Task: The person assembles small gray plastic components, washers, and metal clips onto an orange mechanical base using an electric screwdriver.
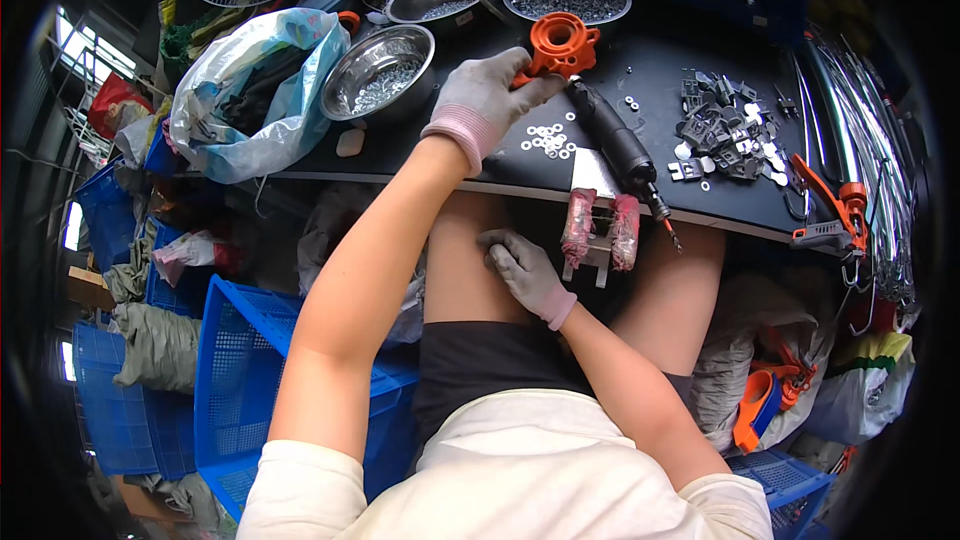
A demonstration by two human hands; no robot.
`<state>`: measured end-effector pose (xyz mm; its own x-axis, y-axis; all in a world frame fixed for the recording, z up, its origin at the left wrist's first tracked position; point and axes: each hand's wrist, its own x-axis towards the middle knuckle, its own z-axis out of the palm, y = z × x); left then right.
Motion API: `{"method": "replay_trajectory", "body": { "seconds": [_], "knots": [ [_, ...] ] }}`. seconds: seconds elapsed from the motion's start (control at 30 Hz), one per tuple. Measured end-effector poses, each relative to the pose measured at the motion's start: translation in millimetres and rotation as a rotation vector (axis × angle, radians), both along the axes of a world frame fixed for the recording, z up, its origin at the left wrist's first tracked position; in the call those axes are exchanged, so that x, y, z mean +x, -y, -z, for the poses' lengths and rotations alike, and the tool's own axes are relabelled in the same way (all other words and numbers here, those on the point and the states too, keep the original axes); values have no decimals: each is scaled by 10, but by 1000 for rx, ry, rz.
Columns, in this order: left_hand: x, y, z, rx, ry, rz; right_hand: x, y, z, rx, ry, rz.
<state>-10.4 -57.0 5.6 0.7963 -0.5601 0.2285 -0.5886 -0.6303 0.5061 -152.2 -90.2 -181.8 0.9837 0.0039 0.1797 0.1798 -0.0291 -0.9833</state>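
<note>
- Your gloved left hand (485, 100) gripped the orange plastic fitting (562, 45) on the black workbench (660, 60); your fingers hid its lower edge.
- Your right hand (525, 275) rested on your thigh, fingers loosely curled, holding nothing.
- Small washers (550, 140) lay beside the black power screwdriver (622, 150).

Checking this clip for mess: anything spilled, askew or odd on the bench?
Small white washers lie loose on the black table beside the left hand, which holds an orange plastic part. The electric screwdriver overhangs the front edge. Nothing looks damaged.
</note>
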Motion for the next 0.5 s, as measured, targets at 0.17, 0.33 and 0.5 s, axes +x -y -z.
{"method": "replay_trajectory", "body": {
  "seconds": [0.17, 0.33, 0.5],
  "knots": [
    [-59, -262, -439, -213, 72, -22, -6, 44, 27, 30, -18, 19],
    [-206, -431, -259, -218, -60, -107, 52, 26, 44, 145, -89, -11],
    [64, -339, -24, -204, -56, -102, -2, -29, 21, 120, -119, -20]
  ]
}}
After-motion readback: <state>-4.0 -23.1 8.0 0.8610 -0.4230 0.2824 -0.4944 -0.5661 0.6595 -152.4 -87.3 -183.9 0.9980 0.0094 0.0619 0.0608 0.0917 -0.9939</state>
